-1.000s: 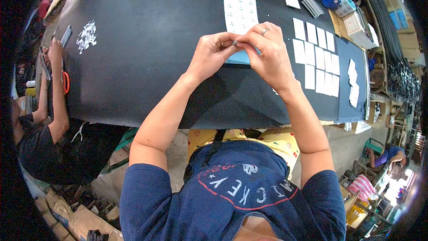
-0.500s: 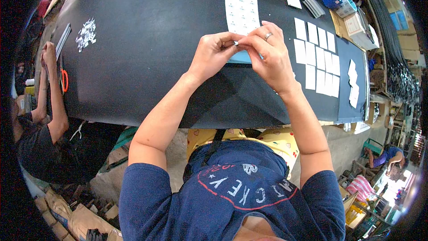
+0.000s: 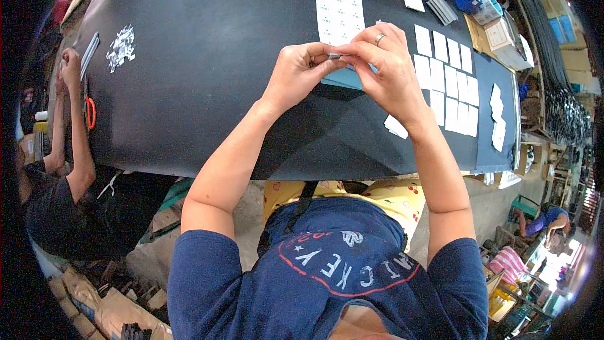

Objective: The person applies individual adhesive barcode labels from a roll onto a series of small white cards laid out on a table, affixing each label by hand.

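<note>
My left hand [image 3: 298, 70] and my right hand [image 3: 385, 63] meet above the table, both closed in a pinch. Between their fingertips is a small grey-and-white piece [image 3: 335, 56], mostly covered by the fingers. Under the hands lies a light-blue card or pad [image 3: 343, 79], partly hidden. A long white sheet of printed labels [image 3: 340, 1] stretches away just beyond my fingers. White cards [image 3: 395, 127] lie beside my right wrist.
White rectangular cards [image 3: 451, 82] lie in rows on the black table [image 3: 207, 82]. Small white scraps [image 3: 121, 49] are heaped at left, near orange-handled scissors [image 3: 91, 113]. At the left edge another person's hands [image 3: 70, 66] work. Boxes [image 3: 503, 36] stand at the back right.
My right hand has shifted slightly right and turned, uncovering the white cards by its wrist. More of the small piece shows between my fingertips. The other person's hands moved a little.
</note>
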{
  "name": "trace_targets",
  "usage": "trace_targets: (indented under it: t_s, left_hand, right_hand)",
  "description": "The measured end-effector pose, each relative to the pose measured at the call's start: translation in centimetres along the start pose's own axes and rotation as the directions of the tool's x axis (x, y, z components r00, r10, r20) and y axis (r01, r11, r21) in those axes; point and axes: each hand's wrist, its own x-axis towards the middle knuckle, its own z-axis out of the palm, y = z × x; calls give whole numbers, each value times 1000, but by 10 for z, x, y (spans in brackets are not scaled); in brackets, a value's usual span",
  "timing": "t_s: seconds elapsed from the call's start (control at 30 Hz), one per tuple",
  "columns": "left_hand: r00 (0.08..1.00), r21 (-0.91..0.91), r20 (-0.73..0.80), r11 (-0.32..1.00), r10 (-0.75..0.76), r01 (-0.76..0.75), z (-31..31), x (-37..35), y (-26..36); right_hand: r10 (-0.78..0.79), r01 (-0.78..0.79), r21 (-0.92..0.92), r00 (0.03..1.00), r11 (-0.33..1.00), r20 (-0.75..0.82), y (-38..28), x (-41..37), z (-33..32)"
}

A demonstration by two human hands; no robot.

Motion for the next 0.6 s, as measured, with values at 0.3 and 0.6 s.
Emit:
trace_targets:
  t_s: [0.3,0.6]
  left_hand:
    - [990,-390,143,919,0,56,-1,2,2]
    - [974,-272,221,956,-49,110,-6,2,8]
  right_hand:
    - [-35,35,5,999,999,-32,2,1,4]
    - [-111,96,-142,988,985,-103,-4,-13,10]
